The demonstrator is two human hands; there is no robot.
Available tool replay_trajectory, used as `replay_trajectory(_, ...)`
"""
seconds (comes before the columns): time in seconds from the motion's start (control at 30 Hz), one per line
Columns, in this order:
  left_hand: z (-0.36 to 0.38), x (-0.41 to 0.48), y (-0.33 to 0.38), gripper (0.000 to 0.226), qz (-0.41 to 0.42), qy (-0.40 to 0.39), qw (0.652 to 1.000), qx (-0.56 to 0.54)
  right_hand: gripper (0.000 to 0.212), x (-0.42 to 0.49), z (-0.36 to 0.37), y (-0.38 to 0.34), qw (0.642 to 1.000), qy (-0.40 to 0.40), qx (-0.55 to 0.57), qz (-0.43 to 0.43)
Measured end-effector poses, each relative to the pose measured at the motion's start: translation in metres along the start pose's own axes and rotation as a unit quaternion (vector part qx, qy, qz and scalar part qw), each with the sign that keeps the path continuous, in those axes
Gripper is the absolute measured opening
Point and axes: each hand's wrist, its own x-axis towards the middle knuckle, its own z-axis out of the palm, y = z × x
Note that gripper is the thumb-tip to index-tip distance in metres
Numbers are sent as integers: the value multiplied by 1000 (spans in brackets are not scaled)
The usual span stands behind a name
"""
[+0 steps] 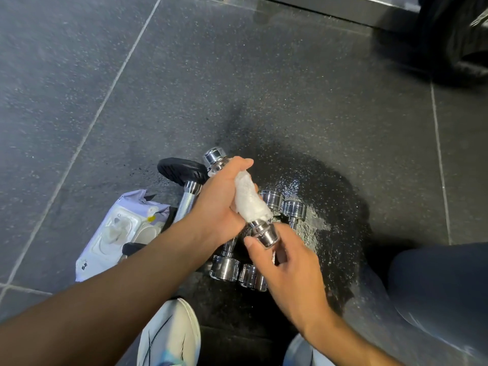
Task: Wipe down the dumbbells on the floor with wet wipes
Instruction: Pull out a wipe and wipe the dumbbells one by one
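left hand (214,207): curled tight round the wet wipe (249,199), which wraps the handle of the chrome dumbbell (214,156).
right hand (293,273): thumb and curled fingers gripping the near head of the same weight.
chrome dumbbell: held tilted above the floor (290,88), between both hands.
other dumbbells (225,268): chrome, lying close together on the floor directly beneath.
black-plated dumbbell (182,171): on the floor, just left of them.
wipes pack (116,233): on the floor at left, lid flipped open.
floor: dark speckled tiles, wet sheen right of the weights.

A white shoe (169,336) on speckled dark floor (290,75); grey trouser knee (443,281) nearby.
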Motion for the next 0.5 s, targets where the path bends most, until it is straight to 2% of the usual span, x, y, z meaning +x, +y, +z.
replay_trajectory(0.03,0,0,-1,28,12,13,1000,11,32,-1,1,0,1000,19,-12,-2)
replay_trajectory(0.07,0,1,-2,27,23,20,999,25,35,-1,3,0,999,9,29,21)
replay_trajectory(0.1,0,1,-2,27,29,19,999,35,43,-2,5,0,990,-28,120,71)
replay_trajectory(0.13,0,0,-2,29,28,7,999,36,52,-1,5,0,953,-87,253,141)
replay_trajectory(0.17,1,-1,-1,31,22,-14,999,22,56,0,5,0,879,-156,400,206)
replay_trajectory(0.2,2,-2,0,35,16,-40,999,2,57,2,5,0,786,-209,524,252)
replay_trajectory(0.23,2,-3,2,39,13,-64,998,-14,56,5,5,3,714,-238,600,272)
replay_trajectory(0.27,3,-4,3,42,14,-81,996,-20,55,6,3,5,685,-249,626,278)
replay_trajectory(0.3,4,-5,4,43,14,-89,996,-18,56,7,2,7,694,-250,617,276)
replay_trajectory(0.33,4,-4,3,42,16,-82,996,-8,56,9,-1,9,735,-243,575,265)
replay_trajectory(0.37,4,-3,2,38,16,-63,998,6,56,9,-3,9,804,-221,497,240)
replay_trajectory(0.43,3,0,0,29,20,-2,999,39,43,8,-8,10,946,-140,262,129)
replay_trajectory(0.47,2,1,-2,25,25,25,998,59,36,7,-9,12,984,-85,139,69)
replay_trajectory(0.5,1,1,-3,21,30,45,996,72,33,6,-8,15,997,-38,55,27)
